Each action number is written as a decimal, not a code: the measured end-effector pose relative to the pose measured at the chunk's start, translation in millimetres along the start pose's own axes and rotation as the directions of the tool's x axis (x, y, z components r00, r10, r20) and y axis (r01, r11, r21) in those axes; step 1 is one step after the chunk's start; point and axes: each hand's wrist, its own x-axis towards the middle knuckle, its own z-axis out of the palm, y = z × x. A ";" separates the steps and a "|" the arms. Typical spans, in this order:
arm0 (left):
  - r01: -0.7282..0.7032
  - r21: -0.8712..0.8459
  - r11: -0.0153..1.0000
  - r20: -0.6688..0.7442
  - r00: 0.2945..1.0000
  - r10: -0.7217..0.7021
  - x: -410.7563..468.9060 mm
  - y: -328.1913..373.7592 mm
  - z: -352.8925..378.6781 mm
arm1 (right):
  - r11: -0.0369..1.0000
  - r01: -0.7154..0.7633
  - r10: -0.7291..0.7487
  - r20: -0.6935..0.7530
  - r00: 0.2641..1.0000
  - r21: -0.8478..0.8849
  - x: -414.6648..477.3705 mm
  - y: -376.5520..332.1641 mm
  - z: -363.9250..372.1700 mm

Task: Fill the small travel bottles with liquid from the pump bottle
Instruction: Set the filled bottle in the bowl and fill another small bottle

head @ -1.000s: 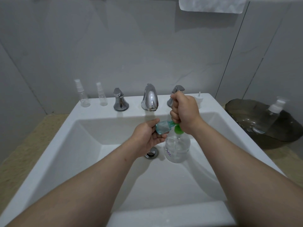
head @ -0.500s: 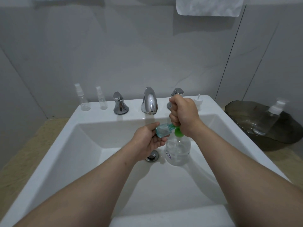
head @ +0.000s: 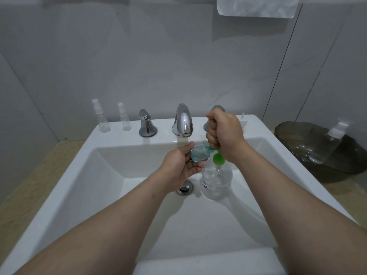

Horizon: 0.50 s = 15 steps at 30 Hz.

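A clear pump bottle (head: 216, 180) with a green collar stands in the white sink basin (head: 111, 175), right of the drain. My right hand (head: 224, 133) is curled in a fist round its green pump head, which is mostly hidden. My left hand (head: 181, 165) holds a small teal travel bottle (head: 198, 154) tilted on its side, its mouth against the pump nozzle. Two small clear spray bottles (head: 101, 117) (head: 124, 118) stand upright on the sink's back ledge at the left.
A chrome faucet (head: 183, 120) with two handles (head: 146, 124) lines the back ledge. A small white spray cap (head: 243, 121) sits behind my right hand. A dark dish (head: 297, 139) at the right holds a larger clear pump bottle (head: 329, 143). A white towel (head: 256, 6) hangs above.
Both hands keep their grip; my right fist has risen a little over the pump head. The view has shifted slightly.
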 end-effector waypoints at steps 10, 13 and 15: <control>0.030 0.013 0.999 0.001 1.000 -0.030 0.8 -1.5 -2.3 | 0.999 -0.042 0.041 -0.035 0.999 -0.029 -0.5 3.8 0.3; 0.038 0.011 0.999 -0.002 0.999 -0.038 0.9 -2.0 -2.4 | 0.998 -0.052 0.051 -0.046 0.998 -0.029 -0.4 4.9 1.3; 0.035 0.013 0.999 -0.004 0.999 -0.035 0.8 -2.0 -2.5 | 0.998 -0.054 0.053 -0.050 0.997 -0.022 -0.2 5.2 1.5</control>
